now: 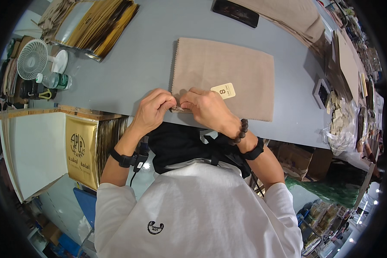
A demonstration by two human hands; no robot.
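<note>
A folded beige cloth [228, 53] with finely serrated edges lies flat on the grey table before me. A small cream tag [228, 89] rests on its near half, partly covered by my right hand. At the cloth's near left corner my left hand [152, 108] is closed in a pinch. Close beside it, the fingers of my right hand [208, 108] are closed on the same corner, which looks slightly bunched between the two hands. Whether a small label or thread is also in the fingertips is too small to tell.
On the grey table [129, 64] lie a black phone [236, 13], more beige cloth [288, 17] and a stack of gold packets [96, 28]. A white fan [32, 59] and a plastic bottle [56, 80] stand left. An open box of gold bags [79, 148] sits below the left edge.
</note>
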